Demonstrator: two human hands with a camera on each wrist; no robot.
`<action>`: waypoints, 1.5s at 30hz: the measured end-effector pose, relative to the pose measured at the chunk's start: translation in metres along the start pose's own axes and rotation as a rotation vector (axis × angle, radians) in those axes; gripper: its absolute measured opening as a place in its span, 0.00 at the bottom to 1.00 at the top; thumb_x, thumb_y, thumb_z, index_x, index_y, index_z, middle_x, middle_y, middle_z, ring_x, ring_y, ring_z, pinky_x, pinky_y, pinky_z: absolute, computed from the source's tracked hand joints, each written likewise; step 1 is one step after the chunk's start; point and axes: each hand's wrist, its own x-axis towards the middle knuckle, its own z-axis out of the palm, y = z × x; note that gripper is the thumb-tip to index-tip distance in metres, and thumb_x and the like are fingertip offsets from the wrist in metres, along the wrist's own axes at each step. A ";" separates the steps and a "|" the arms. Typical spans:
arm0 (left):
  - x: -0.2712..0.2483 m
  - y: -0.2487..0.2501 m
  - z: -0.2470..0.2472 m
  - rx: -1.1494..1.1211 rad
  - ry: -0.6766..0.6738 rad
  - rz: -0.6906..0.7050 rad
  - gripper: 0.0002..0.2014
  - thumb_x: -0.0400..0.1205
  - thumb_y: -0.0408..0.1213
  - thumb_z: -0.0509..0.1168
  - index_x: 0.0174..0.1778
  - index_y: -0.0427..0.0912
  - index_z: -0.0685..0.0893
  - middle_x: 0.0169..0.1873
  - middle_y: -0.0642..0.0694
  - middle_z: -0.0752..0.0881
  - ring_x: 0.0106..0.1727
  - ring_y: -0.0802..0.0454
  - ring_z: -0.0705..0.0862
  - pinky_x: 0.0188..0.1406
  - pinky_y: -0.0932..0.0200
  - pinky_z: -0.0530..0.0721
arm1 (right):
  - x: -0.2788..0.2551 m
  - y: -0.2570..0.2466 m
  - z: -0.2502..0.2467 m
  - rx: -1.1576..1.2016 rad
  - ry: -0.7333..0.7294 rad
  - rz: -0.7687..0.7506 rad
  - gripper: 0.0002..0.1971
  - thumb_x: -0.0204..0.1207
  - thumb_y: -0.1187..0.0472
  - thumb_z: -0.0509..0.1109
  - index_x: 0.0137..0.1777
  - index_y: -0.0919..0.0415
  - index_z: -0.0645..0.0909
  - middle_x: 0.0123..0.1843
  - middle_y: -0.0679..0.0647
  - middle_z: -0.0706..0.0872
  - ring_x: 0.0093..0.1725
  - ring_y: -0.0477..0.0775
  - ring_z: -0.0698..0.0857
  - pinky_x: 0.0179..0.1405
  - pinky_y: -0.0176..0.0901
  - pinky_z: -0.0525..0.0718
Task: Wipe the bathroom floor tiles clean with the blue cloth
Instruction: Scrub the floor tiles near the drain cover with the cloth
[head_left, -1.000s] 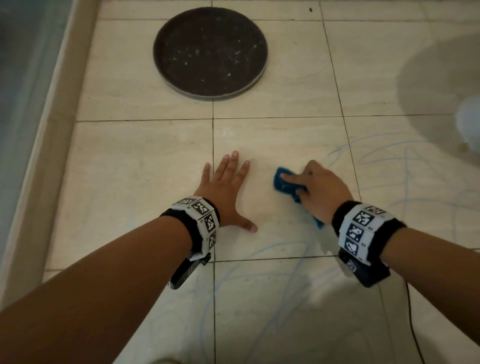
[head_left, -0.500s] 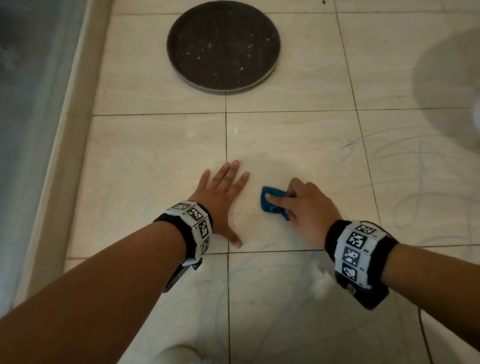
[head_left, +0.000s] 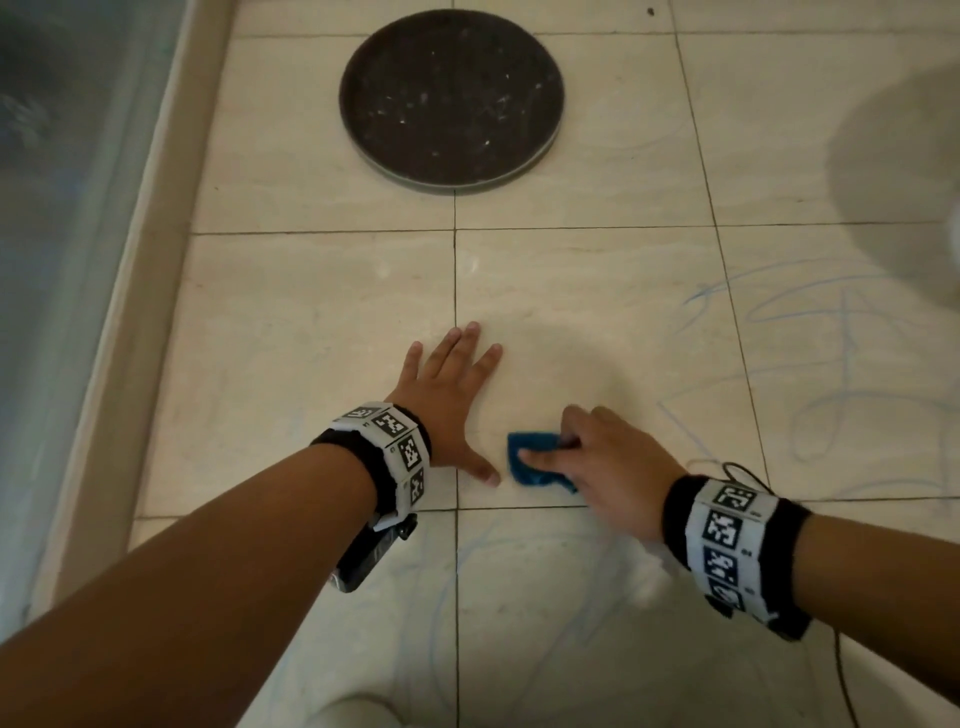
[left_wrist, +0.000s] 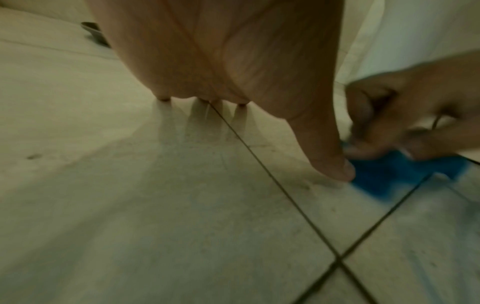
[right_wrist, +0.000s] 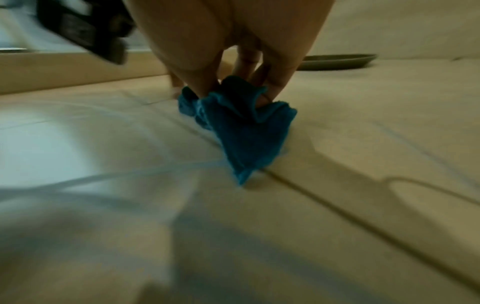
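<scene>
- The blue cloth (head_left: 537, 462) lay bunched on a beige floor tile (head_left: 571, 322), pressed down under the right hand (head_left: 605, 467), close to the grout line (head_left: 456, 291) that ran away from the person.
- The right hand gripped the cloth with curled fingers (right_wrist: 275, 82); in the right wrist view the folds stood up between them and a loose corner trailed down to touch the floor (that view was blurred).
- The left hand (head_left: 447, 395) rested flat on the tiles, fingers straight and spread, holding nothing; its palm lay across the grout line.
- The left thumb (left_wrist: 330, 156) pointed toward the cloth, and its tip sat just beside the cloth's edge; whether the two touched could not be told.
- Both wrists wore black bands with white, square-patterned markers (head_left: 400, 436).
- Blue scribbled lines (head_left: 831, 374) marked the tiles to the right of the hands, and fainter ones showed on the tiles nearer the person.
- A dark round disc (head_left: 451, 98), speckled with pale flecks, lay on the floor well beyond the hands.
- A raised beige kerb (head_left: 140, 291) ran along the left side of the floor, with a grey surface beyond it.
- A thin black cable (head_left: 836, 665) trailed over the tile below the right wrist.
</scene>
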 end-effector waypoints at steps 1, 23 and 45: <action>0.000 0.003 -0.001 -0.023 0.014 -0.006 0.69 0.62 0.72 0.71 0.81 0.51 0.27 0.79 0.44 0.22 0.81 0.46 0.26 0.80 0.37 0.32 | -0.008 -0.009 0.005 0.000 -0.048 -0.099 0.22 0.77 0.59 0.69 0.69 0.41 0.73 0.49 0.51 0.73 0.46 0.55 0.74 0.36 0.46 0.75; 0.064 0.042 -0.060 -0.052 0.023 -0.049 0.69 0.64 0.68 0.74 0.82 0.49 0.27 0.79 0.45 0.23 0.82 0.46 0.27 0.78 0.35 0.33 | 0.021 0.097 -0.048 -0.019 0.334 0.482 0.21 0.81 0.61 0.61 0.72 0.45 0.75 0.49 0.52 0.68 0.43 0.53 0.72 0.40 0.42 0.71; 0.070 0.041 -0.047 -0.033 -0.011 -0.091 0.73 0.60 0.69 0.76 0.79 0.52 0.22 0.77 0.47 0.19 0.80 0.46 0.24 0.77 0.33 0.33 | 0.035 0.159 -0.087 0.025 0.416 0.574 0.20 0.80 0.62 0.62 0.71 0.50 0.77 0.55 0.59 0.72 0.51 0.64 0.77 0.50 0.45 0.75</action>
